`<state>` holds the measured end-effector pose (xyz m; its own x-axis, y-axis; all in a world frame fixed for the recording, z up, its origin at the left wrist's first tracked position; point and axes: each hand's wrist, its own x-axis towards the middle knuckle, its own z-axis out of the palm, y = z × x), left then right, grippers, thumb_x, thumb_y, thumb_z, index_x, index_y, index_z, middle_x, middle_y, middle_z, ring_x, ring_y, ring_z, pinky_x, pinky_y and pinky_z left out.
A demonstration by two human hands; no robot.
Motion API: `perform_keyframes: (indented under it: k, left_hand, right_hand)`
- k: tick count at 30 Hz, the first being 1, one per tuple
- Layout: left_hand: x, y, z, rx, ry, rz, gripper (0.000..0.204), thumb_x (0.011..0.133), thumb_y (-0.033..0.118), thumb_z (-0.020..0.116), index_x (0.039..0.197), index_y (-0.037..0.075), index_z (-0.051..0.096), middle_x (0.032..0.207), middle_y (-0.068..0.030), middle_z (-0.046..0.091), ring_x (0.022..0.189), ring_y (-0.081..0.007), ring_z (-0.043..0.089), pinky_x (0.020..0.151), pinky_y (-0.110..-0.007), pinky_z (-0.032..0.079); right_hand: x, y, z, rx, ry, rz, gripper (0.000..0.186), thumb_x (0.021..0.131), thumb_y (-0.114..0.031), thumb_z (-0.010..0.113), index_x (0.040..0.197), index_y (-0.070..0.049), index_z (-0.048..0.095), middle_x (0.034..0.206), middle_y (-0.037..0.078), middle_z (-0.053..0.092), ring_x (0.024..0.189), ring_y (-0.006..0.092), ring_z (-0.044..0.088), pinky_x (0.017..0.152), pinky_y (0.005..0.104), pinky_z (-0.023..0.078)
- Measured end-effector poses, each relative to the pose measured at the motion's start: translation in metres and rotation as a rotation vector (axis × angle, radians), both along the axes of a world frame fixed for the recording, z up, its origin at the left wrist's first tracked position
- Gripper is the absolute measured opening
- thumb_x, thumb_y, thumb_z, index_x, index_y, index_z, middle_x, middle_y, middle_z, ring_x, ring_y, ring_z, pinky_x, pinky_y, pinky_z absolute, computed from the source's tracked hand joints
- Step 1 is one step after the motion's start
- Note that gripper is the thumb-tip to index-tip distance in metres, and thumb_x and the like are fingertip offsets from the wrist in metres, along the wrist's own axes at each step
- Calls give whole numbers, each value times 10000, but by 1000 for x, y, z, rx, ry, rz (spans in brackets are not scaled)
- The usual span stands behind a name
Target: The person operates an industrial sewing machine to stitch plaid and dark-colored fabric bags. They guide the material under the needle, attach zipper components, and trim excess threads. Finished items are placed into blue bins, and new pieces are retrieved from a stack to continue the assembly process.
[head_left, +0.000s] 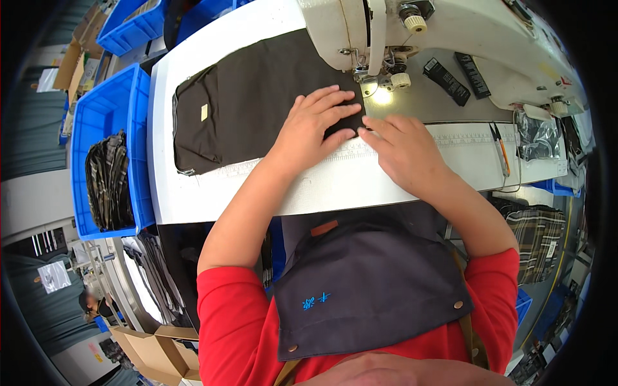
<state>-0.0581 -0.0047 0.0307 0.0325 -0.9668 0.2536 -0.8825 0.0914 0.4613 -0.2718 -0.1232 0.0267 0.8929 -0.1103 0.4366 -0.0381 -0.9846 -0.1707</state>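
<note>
Dark brown cloth (257, 103) lies flat on the white counter (193, 193), and its right end sits just under the needle part of the white sewing machine (450, 26). A small light shines on the metal plate there.

The left hand (318, 122) lies on top of the cloth with its fingers spread out flat. It presses the cloth down near the needle. The right hand (402, 151) rests on the counter just beside the cloth edge, fingers stretched out and close together, with the fingertips touching the edge. Neither hand pinches anything.

To do this step well, I think the hands should keep the cloth smooth, with no bumps or folds. The edge should run straight along the ruler marks (450, 138) printed on the counter. The left hand should push softly, not hard, so the cloth can slide. The fingers look very close to the needle, so they should stay a little back from it to be safe. Both hands should move slowly and at the same speed, so that the line of stitches comes out straight.

A small pair of snips (501, 151) lies on the counter to the right, well apart from the hands. A blue bin (96, 116) with striped cloth in it stands on the left, beside the counter.
</note>
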Motion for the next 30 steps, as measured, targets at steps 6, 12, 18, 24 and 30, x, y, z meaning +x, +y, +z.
perform_keyframes:
  k: [6,12,18,24,30]
  left_hand:
    - [14,-16,-3,-11,15,21,433,882,238,783,1291,125,702,1441,-38,631,1419,-289,495,1118,-437,383]
    - [26,-32,-5,-71,-16,33,406,892,256,782,1259,101,708,1328,-102,668,1297,-303,558,1082,-396,395]
    - [28,-41,-3,-146,-45,86,320,905,223,768,1207,122,733,1203,-82,708,1128,-278,610,1011,-385,474]
    - [27,-30,-10,-96,98,4,246,940,38,672,1156,113,762,1252,-57,712,1183,-269,656,998,-388,549]
    - [33,-28,-9,-87,60,-84,303,951,-7,625,1218,82,738,1303,-69,700,1309,-276,611,1054,-395,529]
  right_hand:
    - [14,-17,-1,-58,18,-7,429,747,-61,761,1174,-74,728,1142,33,661,1036,209,595,858,358,491]
    - [28,-31,-5,-78,83,-75,456,760,-80,766,1214,-92,728,1042,41,640,997,227,607,820,357,499]
    - [37,-37,-5,-73,114,-130,450,792,-85,753,1241,-101,723,960,53,644,922,262,626,810,382,512]
    - [38,-40,-12,-58,44,-117,445,789,-74,748,1233,-93,726,932,53,649,897,265,633,800,390,518]
    - [40,-41,-16,-4,-2,-101,433,760,-52,750,1191,-81,733,908,66,647,805,259,641,729,387,514]
